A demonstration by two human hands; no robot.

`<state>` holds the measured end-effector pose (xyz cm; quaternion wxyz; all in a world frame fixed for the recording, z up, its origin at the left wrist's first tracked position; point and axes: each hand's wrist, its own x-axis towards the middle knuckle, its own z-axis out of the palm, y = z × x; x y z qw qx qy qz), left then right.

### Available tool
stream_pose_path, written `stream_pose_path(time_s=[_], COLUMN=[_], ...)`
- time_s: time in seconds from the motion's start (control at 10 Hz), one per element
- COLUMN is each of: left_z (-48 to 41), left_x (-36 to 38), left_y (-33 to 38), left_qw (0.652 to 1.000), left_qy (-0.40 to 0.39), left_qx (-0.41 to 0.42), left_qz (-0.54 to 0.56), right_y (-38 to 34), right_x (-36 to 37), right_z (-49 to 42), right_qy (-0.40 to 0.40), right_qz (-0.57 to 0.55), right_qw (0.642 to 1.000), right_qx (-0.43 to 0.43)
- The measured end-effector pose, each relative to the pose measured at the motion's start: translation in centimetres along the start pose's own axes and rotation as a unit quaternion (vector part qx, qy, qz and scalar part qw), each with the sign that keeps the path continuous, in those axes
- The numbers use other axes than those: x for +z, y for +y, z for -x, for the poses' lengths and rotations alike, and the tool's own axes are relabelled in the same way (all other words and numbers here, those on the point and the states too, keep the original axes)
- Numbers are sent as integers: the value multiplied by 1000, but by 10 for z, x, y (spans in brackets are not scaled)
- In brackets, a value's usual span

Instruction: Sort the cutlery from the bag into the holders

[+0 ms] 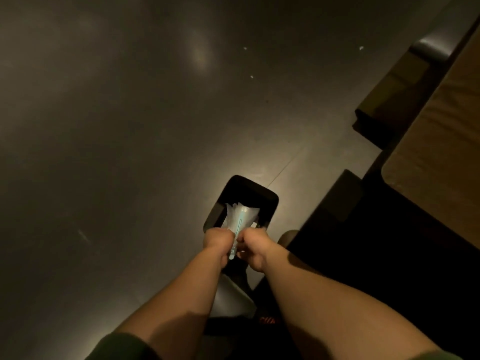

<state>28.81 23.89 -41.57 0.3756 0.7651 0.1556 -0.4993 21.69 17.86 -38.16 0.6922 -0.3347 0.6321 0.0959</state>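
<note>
Centrally, bag [240,216] between both hands [217,239] [253,246]

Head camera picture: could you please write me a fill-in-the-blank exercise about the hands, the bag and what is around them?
1. The number of hands that grip the clear plastic bag is ____: the left hand and the right hand.
2. The bag is held over an open container of ____ colour.
3. Beyond the container, lamp light reflects on the dark ____.

Missing words: two; black; floor.
</note>
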Motion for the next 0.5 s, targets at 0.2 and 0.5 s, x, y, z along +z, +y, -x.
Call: stream_pose_path(time_s=[0.2, 0.5], left_z=[-9, 76], left_x=[-2, -4], left_y=[5, 75], left_qw=[999, 957], left_qy=[-29, -18], left_qx=[-30, 180], left_qz=[30, 225], right_y=[-2, -43], right_x=[-4, 1], right_z=[-6, 85], right_qy=[-4, -65], right_qz=[-15, -43], right_qw=[1000, 980], right_qx=[18, -185])
